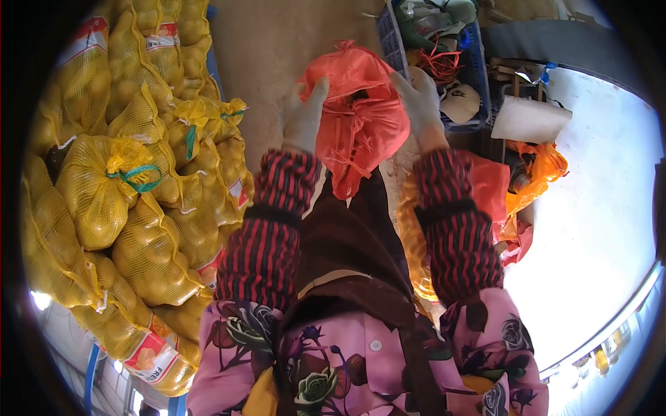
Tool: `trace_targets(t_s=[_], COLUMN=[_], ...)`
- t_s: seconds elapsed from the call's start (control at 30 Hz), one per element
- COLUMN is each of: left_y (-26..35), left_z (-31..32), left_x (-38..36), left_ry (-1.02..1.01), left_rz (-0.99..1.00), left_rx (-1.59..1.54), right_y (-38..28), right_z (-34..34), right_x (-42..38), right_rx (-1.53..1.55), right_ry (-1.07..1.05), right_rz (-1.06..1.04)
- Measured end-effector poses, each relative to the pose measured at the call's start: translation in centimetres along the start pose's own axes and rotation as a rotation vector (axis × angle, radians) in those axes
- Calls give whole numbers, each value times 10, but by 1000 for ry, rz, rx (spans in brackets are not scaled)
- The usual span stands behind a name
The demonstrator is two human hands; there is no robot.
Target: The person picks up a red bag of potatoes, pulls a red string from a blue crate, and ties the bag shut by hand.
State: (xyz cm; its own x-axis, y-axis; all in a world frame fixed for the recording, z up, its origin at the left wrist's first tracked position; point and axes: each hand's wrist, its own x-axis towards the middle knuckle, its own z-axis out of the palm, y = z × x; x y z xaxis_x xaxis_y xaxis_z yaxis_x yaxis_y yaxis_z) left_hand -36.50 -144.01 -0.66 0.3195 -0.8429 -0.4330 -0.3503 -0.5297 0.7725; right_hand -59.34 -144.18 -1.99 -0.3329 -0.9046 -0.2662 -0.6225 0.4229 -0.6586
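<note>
A red plastic bag [374,128] is held up in front of me between both gloved hands, its top gathered and crumpled, with a dark gap showing in the folds. My left hand [305,118], in a pale glove, grips the bag's left side; the thumb lies along the edge. On the opposite side my right hand [420,104], gloved the same way, is closed on the bag's right edge. What the bag contains, if anything, is hidden. Striped sleeve covers reach down to both wrists.
Yellow mesh sacks [149,239] of round produce are piled high on the left, some tied with green string. At the upper right stands a blue crate [479,76] with a white cap [459,102] and red strings. Orange and red bags [538,173] lie to the right, beside a bright white surface [590,229].
</note>
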Motion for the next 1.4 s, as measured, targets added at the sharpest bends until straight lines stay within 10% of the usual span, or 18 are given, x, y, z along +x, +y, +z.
trace_targets(t_s=[0.13, 0.17, 0.23, 0.3, 0.37, 0.4, 0.47, 0.5, 0.6, 0.7, 0.77, 0.97, 1.07, 1.2, 1.27, 1.4], left_y=[1, 2, 3, -4, -79, -70, -44, -49, -73, -116, -131, -37, -35, -61, -70, -55], left_z=[-3, -6, -24, -66, -90, -103, -136, -142, -161, -160, -143, -33, 7, 33, 51, 60], left_x=[29, 30, 27, 37, 94, 89, 68, 67, 65, 40, 4, -113, -114, -121, -124, -129], left_ry=[-324, -304, -276, -419, -1132, -1131, -223, -218, -182, 120, 81, -925, -733, -455, -249, -194], left_rz=[-190, -264, -341, -510, 15, 22, -496, -501, -713, -671, -423, -296, -215, -146, 94, 76], left_rx=[90, -322, -736, -1365, -1681, -1686, -1181, -1184, -807, -719, -429, -377, 235, 248, 337, 665], right_y=[-24, -13, 18, 37, 84, 160, 196, 172, 166, 241, 135, -19, -17, 11, 32, 23], right_z=[17, 18, 2, -51, -83, -94, -111, -126, -134, -114, -85, -9, 4, -20, -25, -27], right_x=[29, 32, 31, 9, -7, -8, -24, -48, -83, -105, -109, -60, -49, -59, -72, -96], right_rx=[-382, -381, 671, -189, -303, 308, 1056, 1180, 637, 484, 400, -323, -387, -131, 458, 492], right_ry=[-299, -297, -274, -38, 74, -32, -82, -16, 45, 31, 100, -29, 59, -341, -627, -715], right_rz=[70, 71, 263, -581, -442, -159, 525, 915, 1027, 644, 314, -506, -723, -266, 390, 408])
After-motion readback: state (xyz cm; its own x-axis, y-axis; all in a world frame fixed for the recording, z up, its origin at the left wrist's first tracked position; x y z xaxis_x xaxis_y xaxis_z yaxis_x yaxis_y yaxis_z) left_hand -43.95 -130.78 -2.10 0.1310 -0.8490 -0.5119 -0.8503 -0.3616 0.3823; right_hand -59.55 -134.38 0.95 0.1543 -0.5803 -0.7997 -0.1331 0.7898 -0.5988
